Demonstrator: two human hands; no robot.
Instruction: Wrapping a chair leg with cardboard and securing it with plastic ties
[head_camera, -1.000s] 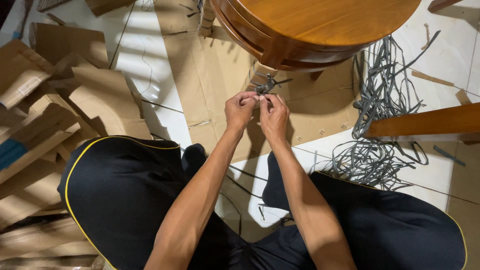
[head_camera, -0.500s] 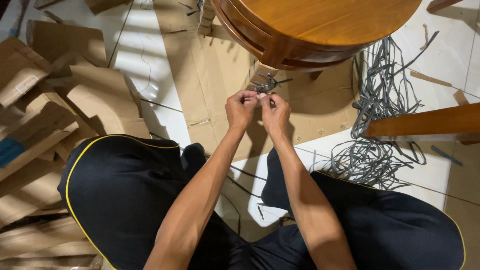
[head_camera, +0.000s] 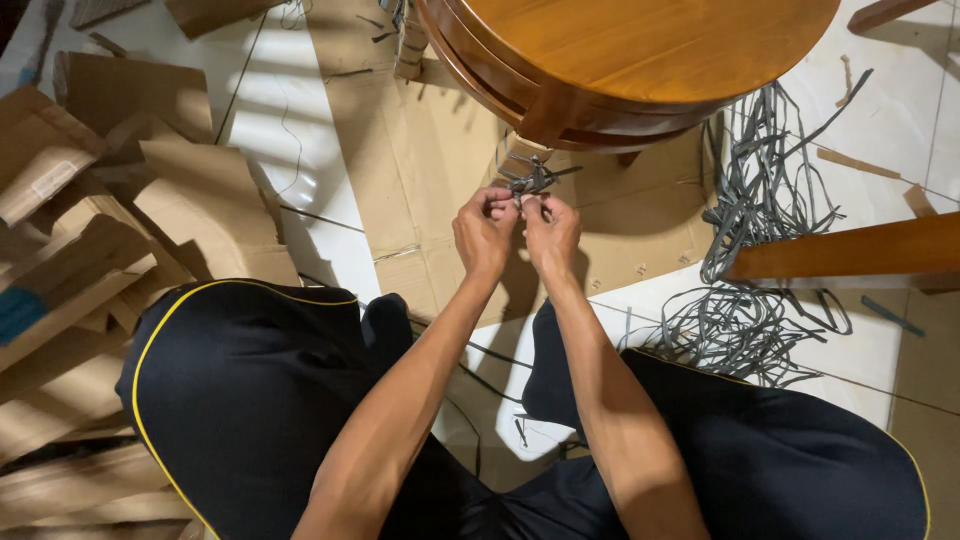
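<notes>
The floor (head_camera: 300, 150) is pale tile, partly covered by flattened cardboard sheets (head_camera: 420, 170) and, at the left, a heap of folded cardboard pieces (head_camera: 90, 230). The person sits on it in black shorts with yellow piping (head_camera: 250, 390), knees spread wide.

A round wooden table (head_camera: 640, 50) of honey-brown colour fills the top centre, its rim tilted toward the camera. A wooden bar (head_camera: 850, 250) of the same finish lies across the right side, long axis running left to right and rising slightly toward the right.

Loose grey plastic strapping (head_camera: 760, 200) lies tangled on the floor at the right, running from beside the table down to just beside the right knee.

Both forearms reach forward and meet just below the table rim. The left hand (head_camera: 485, 232) and right hand (head_camera: 550, 230) are touching, fingers curled in tight, each pinching the small grey strap knot (head_camera: 530, 182) between fingertips. The knot sits directly above the knuckles, against the wrapped table leg (head_camera: 520, 155). Its loose ends splay outward; the longest end points right and slightly up, toward the shaded underside of the table. How the strands cross within the knot cannot be told.
</notes>
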